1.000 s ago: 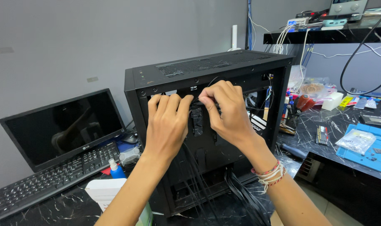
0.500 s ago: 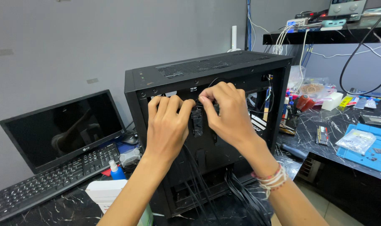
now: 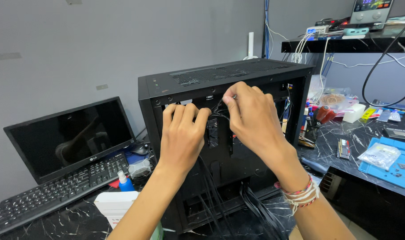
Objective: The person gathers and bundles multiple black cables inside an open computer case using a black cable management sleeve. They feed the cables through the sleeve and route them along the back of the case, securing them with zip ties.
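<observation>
As both hands pinch thin black cables point(image 3: 215, 116) inside black metal computer case point(image 3: 238, 73), left hand point(image 3: 182, 133) and right hand point(image 3: 251, 115) closed on them, hard pull risks loosening connector.

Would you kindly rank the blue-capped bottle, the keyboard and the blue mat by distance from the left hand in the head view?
From the left hand:
1. Blue-capped bottle, just lower left.
2. Keyboard, further left on the desk.
3. Blue mat, far right, beyond the right hand.
</observation>
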